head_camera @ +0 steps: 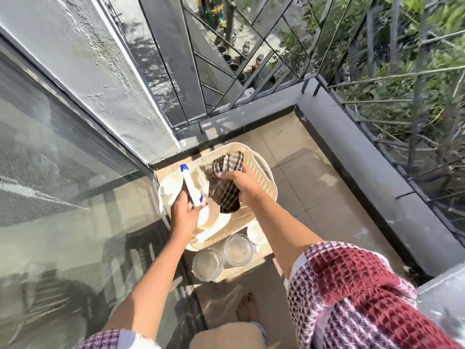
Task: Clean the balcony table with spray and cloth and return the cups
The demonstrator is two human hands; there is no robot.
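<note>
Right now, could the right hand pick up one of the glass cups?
Probably not yet. The right hand grips the cloth over the basket, so it is full. The glass cups stand in the open beside it, so once the cloth is dropped the way looks free.

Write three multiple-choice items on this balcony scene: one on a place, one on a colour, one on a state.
1. Where is the checked cloth?
A) draped on the railing
B) over the cream basket, in the right hand
C) flat on the floor tiles

2. What colour is the tip of the spray bottle?
A) yellow
B) green
C) blue

3. What is the left hand doing?
A) gripping the spray bottle
B) hanging free
C) pressing the glass door

Answers: B, the cloth hangs from the right hand above the basket; C, the tip is blue; A, fingers wrap the bottle.
</note>
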